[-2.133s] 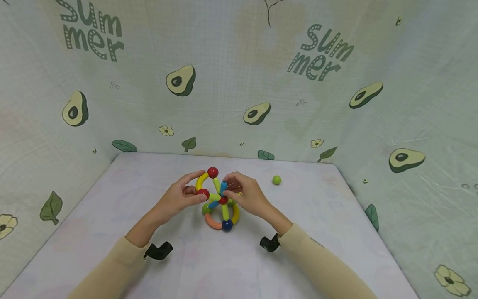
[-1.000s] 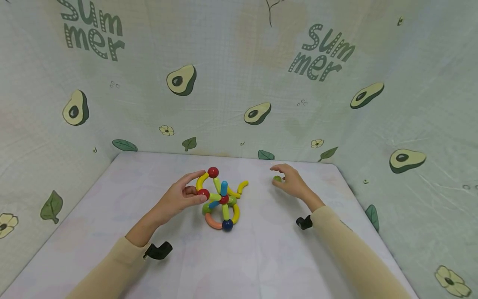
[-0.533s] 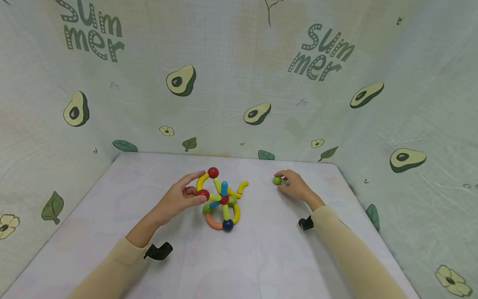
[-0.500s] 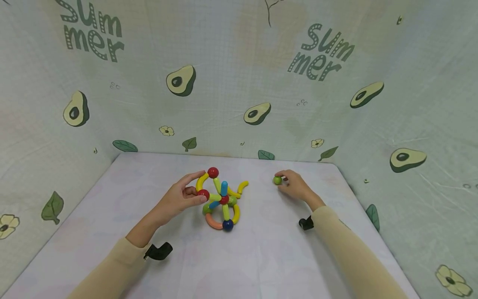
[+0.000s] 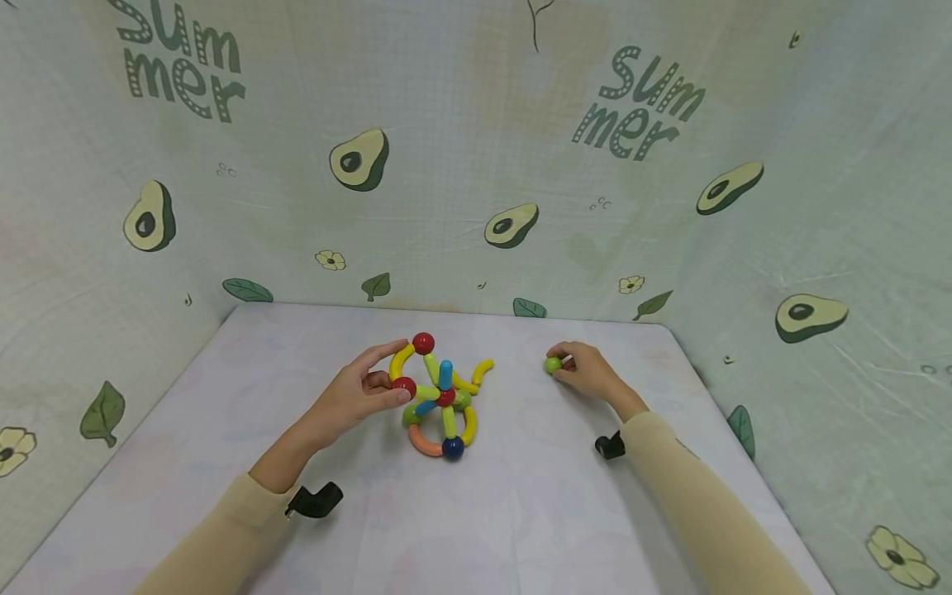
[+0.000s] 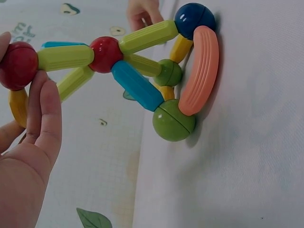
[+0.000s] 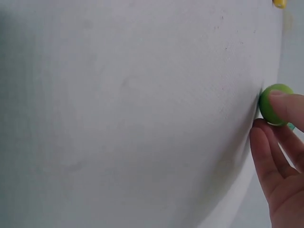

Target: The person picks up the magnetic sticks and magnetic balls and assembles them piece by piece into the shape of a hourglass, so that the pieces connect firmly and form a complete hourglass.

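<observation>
A toy structure of colored rods and balls [image 5: 449, 423] stands on the table, tilting up toward my left hand [image 5: 348, 397]. That hand pinches a red ball [image 6: 19, 65] at the structure's upper left end, next to a yellow curved rod [image 5: 400, 361]. At its center, another red ball [image 6: 106, 54] joins light green and blue rods. An orange curved rod [image 6: 201, 71] lies low between a dark blue ball [image 6: 194, 20] and a green ball [image 6: 174, 120]. Off to the right, my right hand [image 5: 587, 369] pinches a loose green ball [image 7: 275, 103] at the table surface.
Yellow curved rods [image 5: 483, 371] extend from the structure's right side toward the right hand. The table [image 5: 521, 512] has a pale cover. Cloth printed with avocados [image 5: 511, 226] rises behind it and on both sides.
My right hand let go of the blue rod at the structure, moved right to the loose green ball and now pinches it, slightly nearer me. The left hand has stayed in place.
</observation>
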The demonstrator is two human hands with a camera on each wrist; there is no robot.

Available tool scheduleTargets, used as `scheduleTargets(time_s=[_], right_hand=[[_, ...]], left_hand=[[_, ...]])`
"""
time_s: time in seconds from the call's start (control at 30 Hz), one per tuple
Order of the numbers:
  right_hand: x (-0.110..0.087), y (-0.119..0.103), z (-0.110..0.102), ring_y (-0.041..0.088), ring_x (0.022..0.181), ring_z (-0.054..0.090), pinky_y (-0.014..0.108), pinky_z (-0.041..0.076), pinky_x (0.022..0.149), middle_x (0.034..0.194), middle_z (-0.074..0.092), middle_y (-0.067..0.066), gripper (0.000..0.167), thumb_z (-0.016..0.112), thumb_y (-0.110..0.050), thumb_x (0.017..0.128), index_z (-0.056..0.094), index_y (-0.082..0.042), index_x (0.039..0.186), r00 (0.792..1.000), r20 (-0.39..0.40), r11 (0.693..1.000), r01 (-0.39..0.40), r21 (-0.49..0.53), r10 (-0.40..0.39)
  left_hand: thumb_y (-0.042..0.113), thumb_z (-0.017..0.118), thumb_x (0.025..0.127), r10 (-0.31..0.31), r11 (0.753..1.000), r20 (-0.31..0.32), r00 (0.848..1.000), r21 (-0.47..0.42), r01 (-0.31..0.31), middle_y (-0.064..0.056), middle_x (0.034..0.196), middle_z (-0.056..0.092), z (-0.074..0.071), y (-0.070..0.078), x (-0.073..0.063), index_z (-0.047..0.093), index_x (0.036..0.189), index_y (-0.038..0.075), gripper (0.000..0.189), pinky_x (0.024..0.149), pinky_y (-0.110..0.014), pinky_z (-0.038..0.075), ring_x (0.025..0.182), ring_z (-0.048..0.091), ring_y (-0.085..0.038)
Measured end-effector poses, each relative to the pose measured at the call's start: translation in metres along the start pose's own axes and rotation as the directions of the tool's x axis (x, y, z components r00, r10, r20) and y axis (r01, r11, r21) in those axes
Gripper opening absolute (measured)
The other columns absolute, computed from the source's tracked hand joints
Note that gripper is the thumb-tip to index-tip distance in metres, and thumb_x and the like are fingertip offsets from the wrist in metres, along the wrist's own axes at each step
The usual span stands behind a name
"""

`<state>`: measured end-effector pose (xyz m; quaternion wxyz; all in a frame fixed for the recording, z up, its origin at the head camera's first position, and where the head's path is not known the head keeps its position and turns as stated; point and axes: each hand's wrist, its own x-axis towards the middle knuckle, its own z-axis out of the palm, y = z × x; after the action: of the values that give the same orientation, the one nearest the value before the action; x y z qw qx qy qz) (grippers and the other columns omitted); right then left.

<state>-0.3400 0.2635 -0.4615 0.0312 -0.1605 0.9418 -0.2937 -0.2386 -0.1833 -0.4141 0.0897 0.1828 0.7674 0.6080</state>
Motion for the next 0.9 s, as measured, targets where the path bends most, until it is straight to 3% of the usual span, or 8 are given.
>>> scheduleTargets(time_s=[0.43, 0.63, 0.9], right_hand=[[-0.002, -0.023, 0.001, 0.026, 0.110, 0.070, 0.043, 0.059, 0.097, 0.129, 0.071, 0.009, 0.032, 0.077, -0.007, 0.098, 0.071, -0.008, 0.130, 0.996, -0.019, 0.996, 0.085, 0.036, -0.084], [-0.004, -0.057, -0.001, 0.024, 0.107, 0.072, 0.039, 0.060, 0.094, 0.126, 0.071, 0.007, 0.035, 0.080, -0.007, 0.096, 0.071, -0.008, 0.130, 0.984, -0.032, 0.981, 0.180, 0.072, -0.178], [-0.009, -0.114, -0.003, 0.017, 0.104, 0.073, 0.033, 0.061, 0.093, 0.125, 0.071, 0.003, 0.035, 0.080, -0.010, 0.097, 0.070, -0.009, 0.130, 0.950, -0.084, 0.942, 0.311, 0.130, -0.302]], left_hand=[[0.022, 0.083, 0.095, 0.005, 1.000, 0.000, 1.000, 0.016, -0.005, -0.015, 0.129, 0.059, 0.000, -0.001, 0.002, 0.041, 0.163, 0.023, 0.080, 0.084, -0.025, 0.059, 0.095, 0.066, -0.026], [0.023, 0.084, 0.094, 0.004, 1.000, 0.001, 1.000, 0.012, -0.004, -0.016, 0.128, 0.059, -0.001, -0.001, 0.002, 0.040, 0.164, 0.021, 0.082, 0.084, -0.025, 0.059, 0.095, 0.066, -0.025], [0.023, 0.084, 0.095, 0.011, 1.000, 0.007, 1.000, 0.006, -0.011, -0.015, 0.126, 0.060, -0.001, -0.004, 0.002, 0.041, 0.163, 0.024, 0.081, 0.085, -0.025, 0.059, 0.096, 0.067, -0.026]])
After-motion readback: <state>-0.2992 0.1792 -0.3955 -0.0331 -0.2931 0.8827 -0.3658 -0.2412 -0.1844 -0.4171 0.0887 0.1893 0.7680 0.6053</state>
